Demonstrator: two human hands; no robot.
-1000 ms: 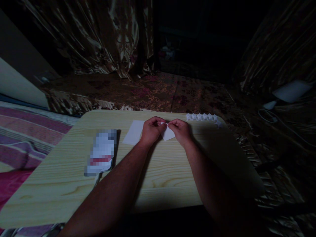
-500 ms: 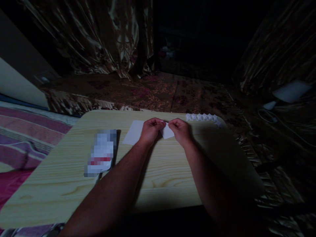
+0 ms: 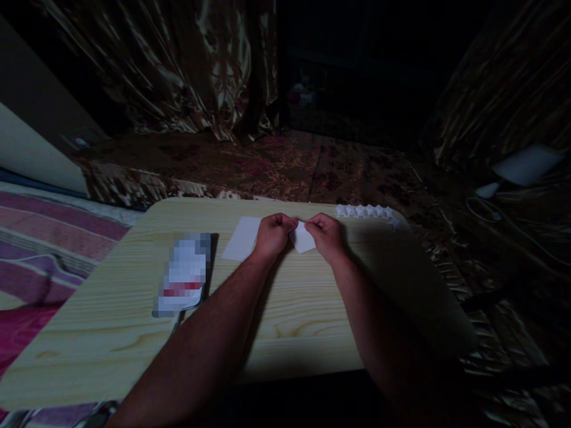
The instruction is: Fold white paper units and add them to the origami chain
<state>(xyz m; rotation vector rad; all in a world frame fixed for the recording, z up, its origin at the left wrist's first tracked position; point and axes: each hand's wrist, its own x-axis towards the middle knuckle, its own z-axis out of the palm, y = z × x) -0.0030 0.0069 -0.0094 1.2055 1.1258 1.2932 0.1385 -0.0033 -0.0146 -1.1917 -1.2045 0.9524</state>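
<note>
Both left hand (image 3: 272, 235) and right hand (image 3: 328, 233) pinch white paper (image 3: 303, 240) mid-frame, the left partly hiding another sheet (image 3: 239, 240); pixelated object (image 3: 185, 270) lower left, white stars (image 3: 360, 210) right of centre.

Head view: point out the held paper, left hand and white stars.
Held paper (image 3: 302, 239), head view: visible middle.
Left hand (image 3: 271, 235), head view: back of hand.
White stars (image 3: 370, 211), head view: star near row's middle.

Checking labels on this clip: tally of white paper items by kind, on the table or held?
Folded stars: 7
Held paper: 1
Flat paper: 1 (single sheet or stack, can't tell)
Total: 9, counting the flat paper as one
</note>
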